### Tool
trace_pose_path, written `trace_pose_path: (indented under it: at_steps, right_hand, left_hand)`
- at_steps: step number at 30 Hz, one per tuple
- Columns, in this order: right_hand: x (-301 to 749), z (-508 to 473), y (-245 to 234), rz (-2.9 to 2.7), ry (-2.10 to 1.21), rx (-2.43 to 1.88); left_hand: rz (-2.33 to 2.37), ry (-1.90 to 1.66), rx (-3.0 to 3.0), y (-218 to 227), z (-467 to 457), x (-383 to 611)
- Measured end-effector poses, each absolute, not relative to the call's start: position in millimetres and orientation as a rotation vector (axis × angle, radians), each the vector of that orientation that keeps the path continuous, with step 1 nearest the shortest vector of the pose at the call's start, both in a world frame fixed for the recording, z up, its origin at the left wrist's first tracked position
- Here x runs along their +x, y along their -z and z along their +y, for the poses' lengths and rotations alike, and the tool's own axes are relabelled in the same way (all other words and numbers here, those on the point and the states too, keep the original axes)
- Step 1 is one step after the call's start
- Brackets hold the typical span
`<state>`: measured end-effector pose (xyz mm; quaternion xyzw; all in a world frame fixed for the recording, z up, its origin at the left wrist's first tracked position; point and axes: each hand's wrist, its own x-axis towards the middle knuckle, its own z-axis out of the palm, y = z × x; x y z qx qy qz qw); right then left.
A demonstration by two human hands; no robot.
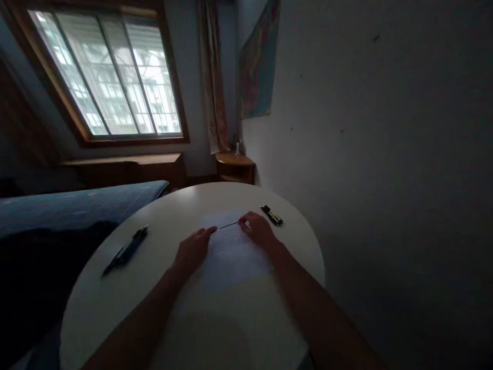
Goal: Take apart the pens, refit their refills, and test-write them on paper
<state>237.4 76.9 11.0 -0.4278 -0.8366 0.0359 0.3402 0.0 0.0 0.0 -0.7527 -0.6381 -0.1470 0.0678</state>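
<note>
Holding a thin dark stick (229, 225) over lined paper (234, 259).
Right hand (259, 231) pinches it; left hand (193, 250), open, at nine o'clock.

The left forearm (146, 318) and the right forearm (308, 298), both bare, reached forward from the bottom of the view and converged toward the middle. The left grip (192, 252) lay flat, palm down, its fingers (206, 234) stretched out straight and close together, pointing ahead and slightly to the right. The right grip (259, 230) sat a little farther forward, knuckles up, with thumb and fingertips (243, 222) drawn together in a pinch aimed leftward. The two grips were near each other but apart.
</note>
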Motion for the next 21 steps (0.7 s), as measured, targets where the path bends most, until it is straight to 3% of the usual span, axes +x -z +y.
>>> trace_pose_path:
  at_steps: [21]
  right_hand:
    - [235.3,68.5,-17.9,-2.381,0.083,-1.341]
  left_hand:
    - [-1.957,0.583,-2.263,-2.3,1.7,1.2]
